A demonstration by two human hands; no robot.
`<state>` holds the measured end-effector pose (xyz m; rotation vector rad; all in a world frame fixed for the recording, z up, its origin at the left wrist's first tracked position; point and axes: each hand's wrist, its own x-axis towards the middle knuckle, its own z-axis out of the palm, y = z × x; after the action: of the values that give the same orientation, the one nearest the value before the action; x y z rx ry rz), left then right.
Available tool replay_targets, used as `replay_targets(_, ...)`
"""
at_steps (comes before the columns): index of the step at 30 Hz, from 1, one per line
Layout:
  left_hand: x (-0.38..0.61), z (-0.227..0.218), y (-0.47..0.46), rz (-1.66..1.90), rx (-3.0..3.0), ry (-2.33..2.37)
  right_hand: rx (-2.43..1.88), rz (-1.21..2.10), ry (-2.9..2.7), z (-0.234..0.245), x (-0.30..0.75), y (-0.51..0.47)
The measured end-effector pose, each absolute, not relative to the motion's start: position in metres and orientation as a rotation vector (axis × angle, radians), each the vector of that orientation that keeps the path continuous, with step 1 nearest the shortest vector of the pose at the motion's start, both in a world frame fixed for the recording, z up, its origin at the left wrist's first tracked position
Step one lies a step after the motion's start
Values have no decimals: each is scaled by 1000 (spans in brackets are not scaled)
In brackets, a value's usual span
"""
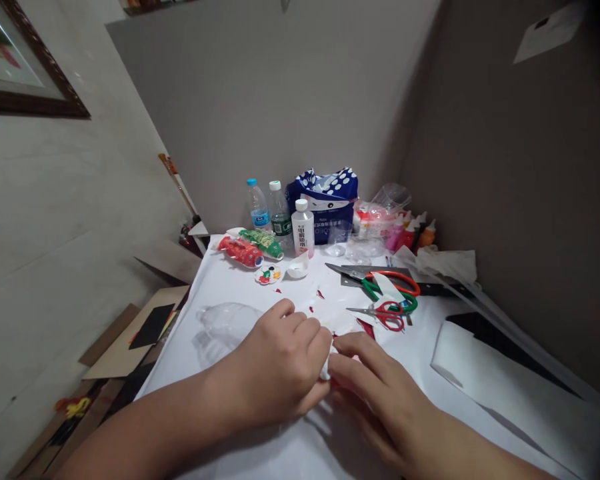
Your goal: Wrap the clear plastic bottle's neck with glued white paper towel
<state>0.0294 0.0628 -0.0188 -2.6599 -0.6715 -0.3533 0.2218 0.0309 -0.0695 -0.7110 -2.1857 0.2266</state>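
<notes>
Between my left hand and right hand sits a white piece, mostly hidden; from afar I judge the step is working it by finger, and the next move calls for a steady hold. The left curls closed, seemingly around it; the right arches half open, reaching its edge, whether pinching I cannot tell.

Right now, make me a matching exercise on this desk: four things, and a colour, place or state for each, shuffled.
Things
1. bag
2. white piece
3. small scissors
4. palette

Descriptions
A. red handles
B. showing between the left hand and right hand
C. dabbed with several colours
D. blue with white dots

Pairs: 1-D, 2-B, 3-A, 4-C
</notes>
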Motion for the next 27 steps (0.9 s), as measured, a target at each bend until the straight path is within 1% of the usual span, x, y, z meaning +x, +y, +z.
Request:
replay_targets(2,29,-18,63,-458,-2680,-667,-621,279,-2142,-72,225,31)
replay_targets(4,28,-17,62,-533,-2710,-663,-554,256,-2060,-76,228,31)
replay_targets(8,28,-16,62,-626,-2752,-697,-519,319,-1893,-79,235,30)
replay_targets(11,28,-17,61,-684,-2795,-722,-518,373,-1979,-71,240,29)
replay_targets(13,28,-18,61,-687,-2851,-749,-497,308,-2080,-65,243,28)
replay_targets(15,29,-18,60,-673,-2913,-770,-474,145,-2115,-62,243,27)
replay_targets(18,29,-17,59,-637,-3000,-772,-492,-3,-2033,-67,239,26)
replay_targets(24,30,-17,60,-477,-3109,-809,-410,-12,-2078,-79,233,29)
replay_targets(27,31,-15,60,-464,-3166,-845,-432,68,-2091,-81,231,29)
